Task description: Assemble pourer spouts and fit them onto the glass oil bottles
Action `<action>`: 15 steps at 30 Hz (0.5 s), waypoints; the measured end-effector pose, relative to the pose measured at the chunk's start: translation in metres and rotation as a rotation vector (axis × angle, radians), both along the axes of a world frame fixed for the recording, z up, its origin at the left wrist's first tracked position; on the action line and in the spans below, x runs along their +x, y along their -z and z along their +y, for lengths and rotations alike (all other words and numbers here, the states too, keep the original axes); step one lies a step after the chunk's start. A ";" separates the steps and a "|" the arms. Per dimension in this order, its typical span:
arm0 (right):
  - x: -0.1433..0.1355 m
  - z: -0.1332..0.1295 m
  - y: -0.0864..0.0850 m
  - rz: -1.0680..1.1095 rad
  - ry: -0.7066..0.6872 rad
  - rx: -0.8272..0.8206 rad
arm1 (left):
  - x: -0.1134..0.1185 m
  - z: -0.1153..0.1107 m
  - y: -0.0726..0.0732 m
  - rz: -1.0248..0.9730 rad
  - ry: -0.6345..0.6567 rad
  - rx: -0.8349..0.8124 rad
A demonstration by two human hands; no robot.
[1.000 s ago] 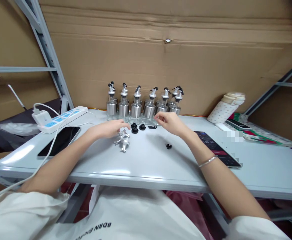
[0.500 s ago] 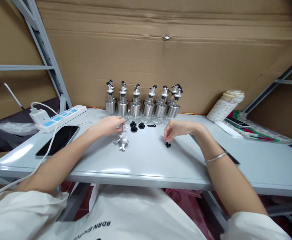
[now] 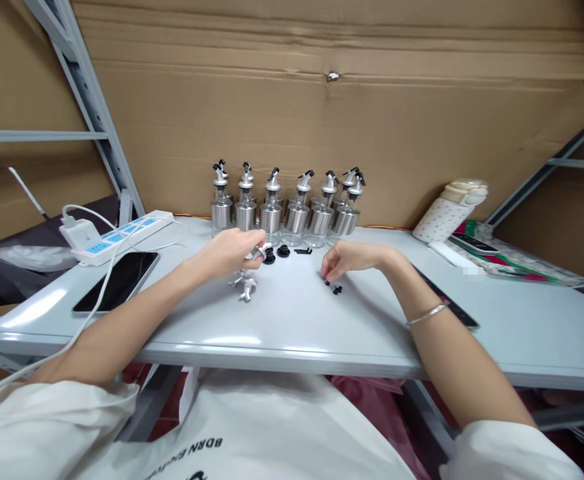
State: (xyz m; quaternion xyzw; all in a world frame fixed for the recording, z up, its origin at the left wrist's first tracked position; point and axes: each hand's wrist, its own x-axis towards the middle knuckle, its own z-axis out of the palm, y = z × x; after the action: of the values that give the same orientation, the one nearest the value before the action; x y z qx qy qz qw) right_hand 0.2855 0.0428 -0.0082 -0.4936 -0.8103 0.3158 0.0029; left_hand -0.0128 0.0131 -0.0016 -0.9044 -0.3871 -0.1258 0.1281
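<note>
Hands (image 3: 232, 253) before bottles (image 3: 297, 217) with spouts (image 3: 304, 181)

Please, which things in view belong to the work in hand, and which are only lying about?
Seemingly part of the work:
silver part in the left hand
small black piece at the right hand
loose silver parts
other small black pieces
round black parts
thin black parts
bottles

Seemingly just lying about:
power strip
dark-screened device on the left
spotted flask
cable

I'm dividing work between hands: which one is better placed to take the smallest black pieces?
The right hand, I think: it is right beside the smallest black pieces. The left hand is farther away and holds a silver part.
</note>
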 end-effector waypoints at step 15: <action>-0.023 -0.003 0.007 -0.014 -0.029 0.115 | 0.008 -0.008 0.006 -0.083 0.122 -0.102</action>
State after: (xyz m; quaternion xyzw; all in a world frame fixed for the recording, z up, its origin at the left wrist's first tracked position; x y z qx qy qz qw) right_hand 0.2621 0.0394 -0.0156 -0.4831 -0.8342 0.2651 0.0211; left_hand -0.0045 0.0050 -0.0072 -0.9256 -0.3423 -0.1507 0.0578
